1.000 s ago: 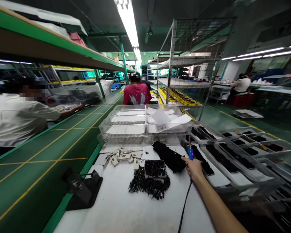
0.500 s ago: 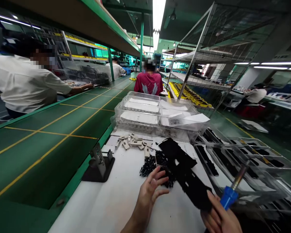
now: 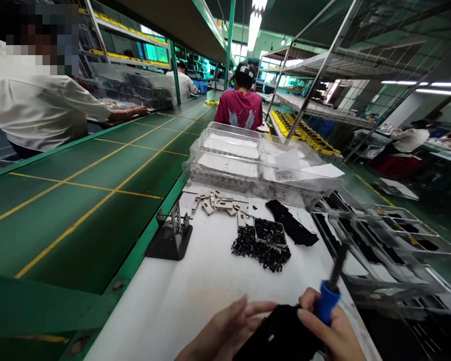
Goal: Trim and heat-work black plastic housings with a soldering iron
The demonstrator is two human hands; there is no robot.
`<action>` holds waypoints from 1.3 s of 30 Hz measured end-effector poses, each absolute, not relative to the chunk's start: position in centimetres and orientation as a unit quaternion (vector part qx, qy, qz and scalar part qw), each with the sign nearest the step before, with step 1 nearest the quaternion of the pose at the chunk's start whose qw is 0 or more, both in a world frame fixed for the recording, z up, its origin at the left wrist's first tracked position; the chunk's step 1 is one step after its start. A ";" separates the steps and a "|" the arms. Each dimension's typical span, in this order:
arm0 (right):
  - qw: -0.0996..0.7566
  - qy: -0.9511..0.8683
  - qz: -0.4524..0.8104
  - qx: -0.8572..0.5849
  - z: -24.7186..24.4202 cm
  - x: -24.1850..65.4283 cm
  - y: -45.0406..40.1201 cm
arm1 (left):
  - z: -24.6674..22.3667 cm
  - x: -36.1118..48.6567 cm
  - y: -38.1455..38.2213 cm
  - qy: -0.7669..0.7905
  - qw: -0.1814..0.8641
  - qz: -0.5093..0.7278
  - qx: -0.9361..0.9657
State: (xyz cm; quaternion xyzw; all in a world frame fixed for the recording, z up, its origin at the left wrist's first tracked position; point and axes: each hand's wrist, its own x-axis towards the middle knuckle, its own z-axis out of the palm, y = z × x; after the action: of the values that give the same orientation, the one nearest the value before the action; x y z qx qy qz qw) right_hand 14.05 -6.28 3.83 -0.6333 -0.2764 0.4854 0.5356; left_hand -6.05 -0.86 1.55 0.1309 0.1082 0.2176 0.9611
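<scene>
My right hand (image 3: 332,326) holds a blue-handled tool (image 3: 327,301) with a dark metal shaft pointing up, and pinches the edge of a black panel (image 3: 281,333). At the panel's left edge is my left hand (image 3: 233,326), its fingers stretched out against it. Farther up the white table lie a heap of small black parts (image 3: 263,255) and a box of such parts (image 3: 269,231). Another black panel (image 3: 293,223) lies to the right of the box. Behind the heap are several beige blocks (image 3: 223,204).
A metal stand (image 3: 175,230) is at the table's left edge, beside the green conveyor (image 3: 97,175). Clear trays (image 3: 229,170) stand at the back; more trays with black panels (image 3: 364,245) are on the right. A person in white (image 3: 41,110) sits across the conveyor.
The held black panel has come down and toward me, uncovering the box of small parts and the other panel. My left hand has moved from beside the heap to the held panel.
</scene>
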 end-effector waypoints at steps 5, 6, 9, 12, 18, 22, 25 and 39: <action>0.487 -0.287 0.482 -0.669 1.3 13.0 -3.8 | 0.7 -5.5 -2.4 0.154 0.950 0.208 0.175; 0.490 -0.292 0.473 -0.672 0.8 13.4 -3.6 | 0.3 -5.8 -2.4 0.164 0.949 0.204 0.174; 0.509 -0.315 0.406 -0.691 0.1 16.0 -3.6 | -0.6 -7.6 -1.8 0.185 0.955 0.195 0.128; 0.519 -0.281 0.382 -0.711 0.0 18.7 -4.1 | -0.5 -9.9 -0.5 0.204 0.960 0.187 0.046; 0.427 -0.326 0.331 -0.776 -1.5 18.1 -2.9 | 0.4 -10.3 1.6 0.286 0.919 0.264 0.052; 0.392 -0.386 0.303 -0.779 -3.1 15.9 -0.5 | 0.0 -8.1 1.7 0.356 0.883 0.293 0.089; 0.387 -0.408 0.299 -0.771 -3.1 14.9 0.7 | -0.4 -7.1 1.2 0.388 0.860 0.315 0.104; 0.359 -0.514 0.266 -0.733 -3.7 12.1 5.1 | -0.8 -7.2 1.0 0.343 0.865 0.355 0.083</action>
State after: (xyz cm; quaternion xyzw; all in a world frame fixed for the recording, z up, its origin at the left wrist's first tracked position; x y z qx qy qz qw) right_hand 12.09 5.09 -3.68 -0.7325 -0.5135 0.2662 0.3589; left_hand -7.19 1.01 -0.76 0.0834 0.3435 0.3555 0.8653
